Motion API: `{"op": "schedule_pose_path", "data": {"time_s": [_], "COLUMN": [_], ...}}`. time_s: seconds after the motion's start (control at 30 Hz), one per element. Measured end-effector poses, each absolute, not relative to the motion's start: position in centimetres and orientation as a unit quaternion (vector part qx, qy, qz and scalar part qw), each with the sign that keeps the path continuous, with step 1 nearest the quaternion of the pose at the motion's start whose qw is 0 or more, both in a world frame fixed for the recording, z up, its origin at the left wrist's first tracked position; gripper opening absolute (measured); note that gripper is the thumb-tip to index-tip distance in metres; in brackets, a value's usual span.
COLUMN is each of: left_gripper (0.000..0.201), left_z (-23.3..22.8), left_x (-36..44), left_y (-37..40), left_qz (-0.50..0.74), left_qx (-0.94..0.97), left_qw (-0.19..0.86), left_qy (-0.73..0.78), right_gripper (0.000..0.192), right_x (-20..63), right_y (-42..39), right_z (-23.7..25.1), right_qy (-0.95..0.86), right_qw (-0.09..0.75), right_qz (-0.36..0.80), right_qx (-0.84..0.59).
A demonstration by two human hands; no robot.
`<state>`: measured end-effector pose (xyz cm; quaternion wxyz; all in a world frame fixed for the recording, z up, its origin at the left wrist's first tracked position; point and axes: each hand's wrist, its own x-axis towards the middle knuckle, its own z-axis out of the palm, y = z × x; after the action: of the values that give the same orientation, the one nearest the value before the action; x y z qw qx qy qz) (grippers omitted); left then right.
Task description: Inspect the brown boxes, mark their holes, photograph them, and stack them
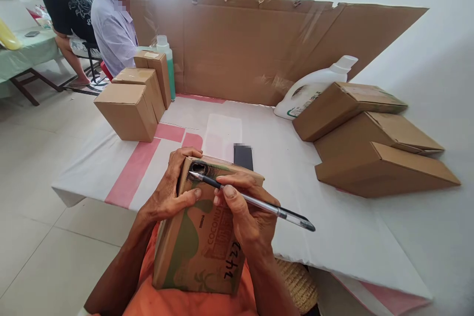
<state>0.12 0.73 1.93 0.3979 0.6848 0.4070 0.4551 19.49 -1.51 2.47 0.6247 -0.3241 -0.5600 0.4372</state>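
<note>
head view: left hand [174,196] gripping the printed box [202,229], right hand [255,218] pinching the pen [259,203], i'd lightly steady its tip beside the box's dark hole [199,168].

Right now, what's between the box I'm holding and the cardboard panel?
The head view shows a dark flat object and a pale rectangular sheet on the tablecloth.

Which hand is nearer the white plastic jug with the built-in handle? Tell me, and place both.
Right. The right hand, holding a slim black-and-clear pen, is in front and left of the jug; the left hand, gripping the brown printed cardboard box, is farther left.
</note>
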Motion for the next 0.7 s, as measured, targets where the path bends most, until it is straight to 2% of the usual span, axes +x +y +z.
{"op": "schedule_pose_path", "data": {"time_s": [0.17, 0.37, 0.6, 0.7], "left_gripper": [0.059, 0.058, 0.06, 0.06], "left_z": [1.8, 2.0, 1.8, 1.5], "left_x": [0.0, 0.1, -0.3, -0.8], "left_y": [0.8, 0.6, 0.6, 0.6], "left_qz": [0.458, 0.457, 0.458, 0.459], "left_qx": [0.686, 0.674, 0.662, 0.657], "left_qw": [0.394, 0.4, 0.418, 0.419], "left_qy": [0.407, 0.42, 0.42, 0.427], "right_gripper": [0.016, 0.012, 0.014, 0.026], "right_x": [19.6, 20.1, 21.1, 23.2], "right_y": [-1.4, -1.3, 0.9, 5.8], "right_z": [2.8, 2.8, 4.4, 6.0], "right_qy": [-0.601, -0.587, -0.488, -0.478], "right_qw": [0.603, 0.604, 0.681, 0.711], "right_qz": [0.385, 0.394, 0.37, 0.306], "right_qx": [-0.355, -0.368, -0.401, -0.416]}}
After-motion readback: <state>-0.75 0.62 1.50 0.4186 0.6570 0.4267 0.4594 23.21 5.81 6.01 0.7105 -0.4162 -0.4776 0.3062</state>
